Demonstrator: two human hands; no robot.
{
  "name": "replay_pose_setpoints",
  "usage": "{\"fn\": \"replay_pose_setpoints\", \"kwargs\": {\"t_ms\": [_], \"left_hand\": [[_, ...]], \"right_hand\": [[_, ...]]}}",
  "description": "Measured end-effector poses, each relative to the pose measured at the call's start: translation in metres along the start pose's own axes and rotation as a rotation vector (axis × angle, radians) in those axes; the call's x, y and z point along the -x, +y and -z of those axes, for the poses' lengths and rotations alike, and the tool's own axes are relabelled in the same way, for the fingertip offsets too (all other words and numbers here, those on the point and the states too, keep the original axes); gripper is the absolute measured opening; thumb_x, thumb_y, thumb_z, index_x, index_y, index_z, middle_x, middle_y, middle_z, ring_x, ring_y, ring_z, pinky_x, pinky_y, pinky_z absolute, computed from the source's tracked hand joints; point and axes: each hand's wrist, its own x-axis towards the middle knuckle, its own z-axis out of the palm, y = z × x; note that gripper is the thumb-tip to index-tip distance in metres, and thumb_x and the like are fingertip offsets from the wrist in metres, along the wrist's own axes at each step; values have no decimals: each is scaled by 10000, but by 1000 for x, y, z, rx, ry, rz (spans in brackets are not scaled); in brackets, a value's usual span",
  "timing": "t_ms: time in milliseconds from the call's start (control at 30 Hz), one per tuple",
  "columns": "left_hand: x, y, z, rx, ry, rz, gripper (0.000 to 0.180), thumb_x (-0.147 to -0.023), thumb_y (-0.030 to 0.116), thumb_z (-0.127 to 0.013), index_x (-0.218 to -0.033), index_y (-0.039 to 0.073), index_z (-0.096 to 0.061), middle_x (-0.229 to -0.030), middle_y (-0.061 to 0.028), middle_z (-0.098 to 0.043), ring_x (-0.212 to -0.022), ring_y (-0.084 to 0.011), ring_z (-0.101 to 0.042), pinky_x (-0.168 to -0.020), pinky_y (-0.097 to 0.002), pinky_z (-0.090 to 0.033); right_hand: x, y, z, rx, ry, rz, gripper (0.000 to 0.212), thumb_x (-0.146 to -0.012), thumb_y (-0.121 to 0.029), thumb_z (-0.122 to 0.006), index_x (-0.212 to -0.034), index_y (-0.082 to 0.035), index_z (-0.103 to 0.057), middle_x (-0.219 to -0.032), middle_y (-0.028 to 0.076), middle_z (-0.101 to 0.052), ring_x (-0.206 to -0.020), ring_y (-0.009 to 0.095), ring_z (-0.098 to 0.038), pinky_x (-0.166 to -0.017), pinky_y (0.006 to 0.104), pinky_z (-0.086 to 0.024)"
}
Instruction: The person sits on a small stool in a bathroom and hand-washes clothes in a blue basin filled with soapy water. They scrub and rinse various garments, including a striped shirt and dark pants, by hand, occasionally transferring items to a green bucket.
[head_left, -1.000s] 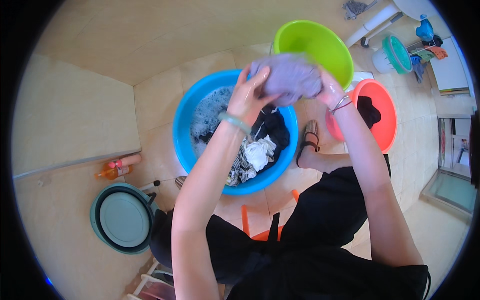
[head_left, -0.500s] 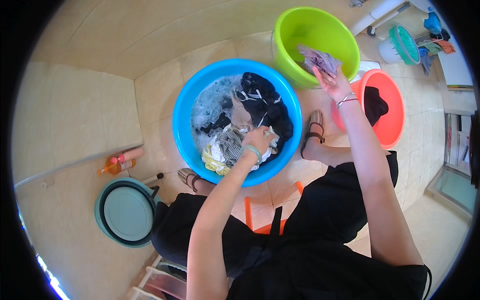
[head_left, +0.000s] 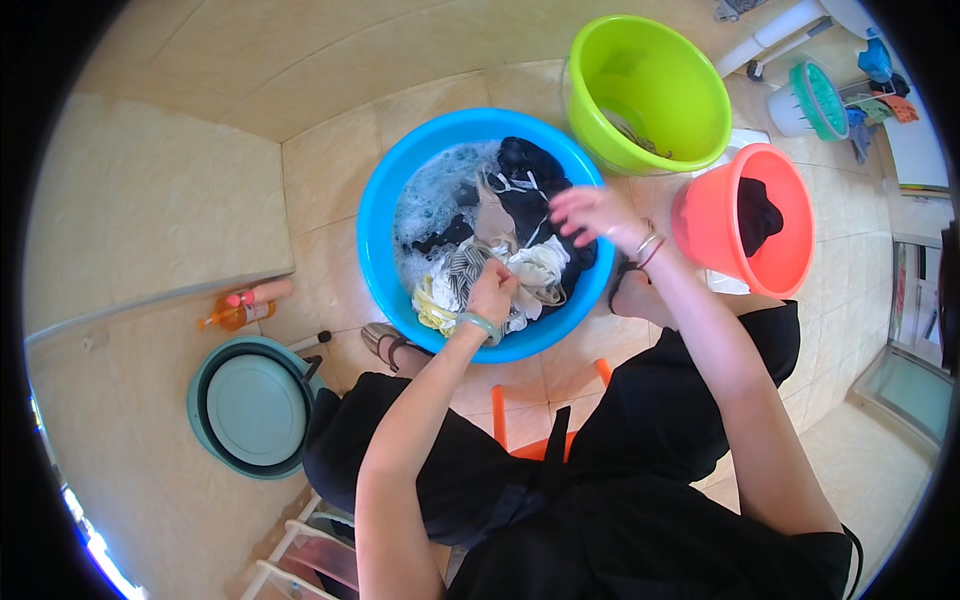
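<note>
Before me stands a wide blue basin (head_left: pixel 372 245) of sudsy water and wet laundry. My left hand (head_left: pixel 492 292), a bangle on its wrist, is closed on a grey-and-white striped cloth (head_left: pixel 466 270). White cloth (head_left: pixel 540 268) lies against its fingers, and pale yellow cloth (head_left: pixel 432 310) is nearer the basin's left front. Dark garments (head_left: pixel 525 200) with white ties and a beige piece (head_left: pixel 495 215) fill the far right of the basin. My right hand (head_left: pixel 600 215) hovers over the basin's right rim with fingers apart, holding nothing.
A lime-green bucket (head_left: pixel 690 75) with greyish cloth (head_left: pixel 637 132) inside stands at the far right. Beside it is a coral bucket (head_left: pixel 700 220) holding black cloth (head_left: pixel 758 215). At left are a folded teal basin (head_left: pixel 255 408) and bottles (head_left: pixel 240 312). An orange stool (head_left: pixel 500 415) is under me.
My right hand has let go of the mauve cloth it held over the green bucket and come back left to the basin. My left hand has shifted slightly left among the laundry.
</note>
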Motion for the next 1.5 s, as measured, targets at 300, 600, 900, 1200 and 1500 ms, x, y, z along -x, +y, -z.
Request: {"fn": "replay_pose_setpoints", "kwargs": {"t_ms": [300,600,900,1200,1500], "left_hand": [[-37,-117,18,-325,456,-156,399,-809,254,-724,-1146,123,-555,-1074,-119,-626,-1137,-402,-534,-888,-463,-466],[28,28,84,263,331,-301,207,-879,127,-665,-962,35,-499,-707,-100,-600,-639,-215,-578,-603,-329,-452],[92,158,230,872,520,-400,150,-961,176,-611,-1008,81,-505,-876,0,-596,-796,-44,-502,-694,-185,-393],[-35,-45,143,1006,729,-195,509,-851,-82,-482,-1331,81,-429,-1096,-108,-599,-988,-170,-565,-864,-274,-450],[-125,-153,44,-62,704,-46,660,-859,160,-683,-1454,227,-405,-1479,-270,-305,-1326,-429,-359,-1091,-479,-314]], "right_hand": [[-25,79,-97,780,-48,221,272,-854,-159,-553,-1095,-125,-675,-1034,154,-688,-965,326,-651,-864,419,-509],[-29,57,-95,847,-115,332,806,-673,-173,-779,-1394,-134,-420,-1322,158,-540,-1249,342,-477,-1066,395,-392],[-20,0,-115,-488,-290,54,633,-782,-28,-726,-1357,-21,-462,-1274,78,-595,-1153,178,-564,-994,335,-444],[-160,-4,-84,56,152,450,617,-718,5,-761,-1283,-67,-525,-1206,78,-580,-1134,196,-553,-974,321,-457],[-247,54,-138,1195,287,610,594,-821,-352,-695,-1374,-283,-488,-1474,151,-365,-1321,412,-357,-1027,549,-366]]}}
